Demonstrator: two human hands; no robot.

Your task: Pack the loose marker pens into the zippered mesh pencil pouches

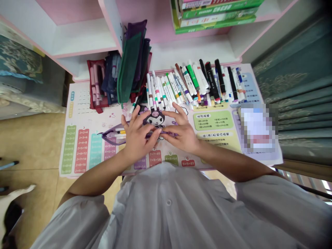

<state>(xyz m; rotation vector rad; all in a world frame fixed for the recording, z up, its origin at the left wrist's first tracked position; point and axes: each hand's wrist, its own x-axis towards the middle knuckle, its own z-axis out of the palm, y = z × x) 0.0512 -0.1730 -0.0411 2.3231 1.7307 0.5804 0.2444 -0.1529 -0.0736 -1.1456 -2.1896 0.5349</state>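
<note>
My left hand [137, 136] and my right hand [181, 131] rest on a clear purple pencil pouch [114, 136] printed with a black-and-white cartoon figure [155, 119]. Both hands pinch the pouch's upper edge near its middle, thumbs and forefingers closed, the other fingers spread. Several pens show inside the pouch at its left end. A long row of marker pens [192, 84] lies on the desk just beyond my hands.
A multiplication-table mat [80, 148] covers the desk. Fabric pencil cases [129, 65] stand at the back left by a pink shelf post. Green books [215, 15] lie stacked on the shelf above. A blurred white item [256, 128] lies at the right.
</note>
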